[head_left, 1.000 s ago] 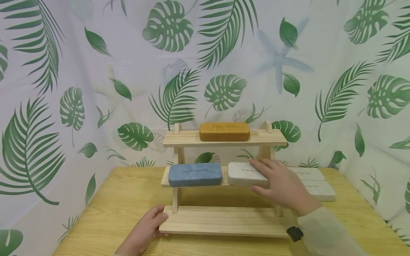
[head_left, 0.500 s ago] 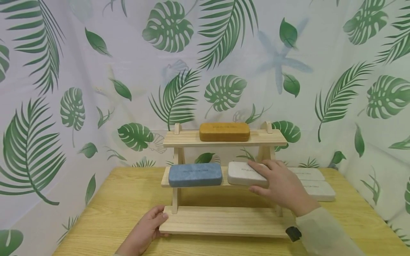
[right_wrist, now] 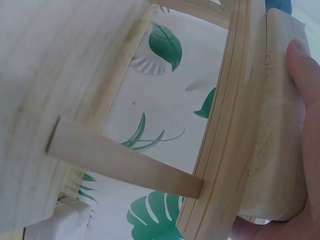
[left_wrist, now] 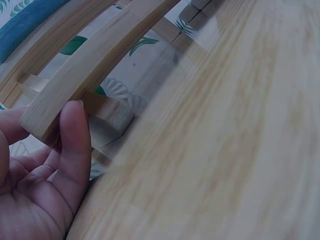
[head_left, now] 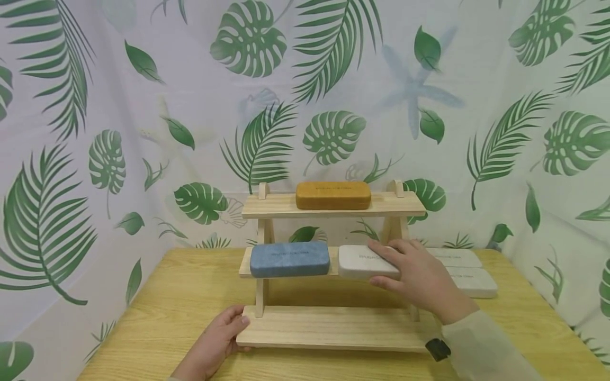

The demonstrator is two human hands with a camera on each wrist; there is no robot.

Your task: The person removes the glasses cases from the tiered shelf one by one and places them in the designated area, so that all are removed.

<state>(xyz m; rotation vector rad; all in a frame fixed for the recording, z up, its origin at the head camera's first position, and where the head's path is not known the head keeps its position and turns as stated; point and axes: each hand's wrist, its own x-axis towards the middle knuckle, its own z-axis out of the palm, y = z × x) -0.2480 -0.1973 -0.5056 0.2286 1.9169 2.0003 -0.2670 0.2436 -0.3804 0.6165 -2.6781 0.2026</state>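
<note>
A three-tier wooden display rack [head_left: 333,328] stands on the table. My left hand [head_left: 219,336] holds the left end of its bottom shelf; the left wrist view shows thumb and fingers on either side of the board end [left_wrist: 55,107]. On the middle shelf, my right hand [head_left: 421,280] grips a white glasses case [head_left: 359,259] by its right part, covering that end. The right wrist view has the case [right_wrist: 280,120] along the shelf's front edge, fingers around it. A blue glasses case [head_left: 289,259] lies left of it on the same shelf. An orange glasses case [head_left: 333,196] lies on the top shelf.
Two more white cases [head_left: 472,282] lie on the table [head_left: 157,317] behind my right forearm, right of the rack. A leaf-patterned cloth [head_left: 190,106] hangs behind and along both sides of the table.
The white case under my right hand has shifted slightly forward and down on the middle shelf. My left hand keeps its hold on the bottom shelf.
</note>
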